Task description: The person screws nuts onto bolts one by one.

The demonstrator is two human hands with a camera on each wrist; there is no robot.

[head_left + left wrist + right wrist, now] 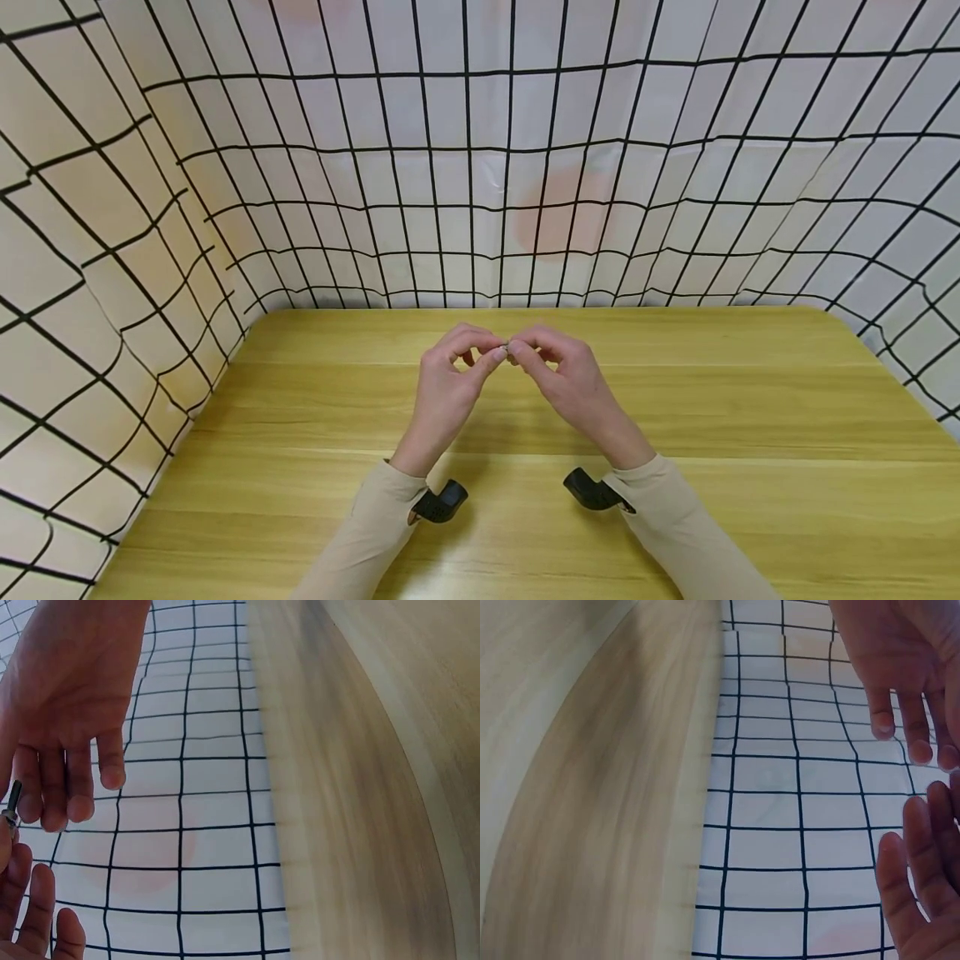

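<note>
A small metal bolt [506, 347] is held between both hands above the table, at its far side. Its dark shank [15, 796] shows at the left edge of the left wrist view, with a shiny ring-like collar [10, 816] at the base. My left hand [447, 379] pinches the bolt between thumb and index finger. From the other side, my right hand [572, 385] has its thumb and index fingertips together on it. Fingers mostly hide the bolt in the head view. The remaining fingers of both hands are spread loosely in the wrist views.
A wood-grain table [300, 467] spans the area beneath the hands. White sheeting with a black grid [491, 175] rises behind its far edge and along both sides. Black wrist cameras [442, 502] stick out from the beige sleeves [375, 521].
</note>
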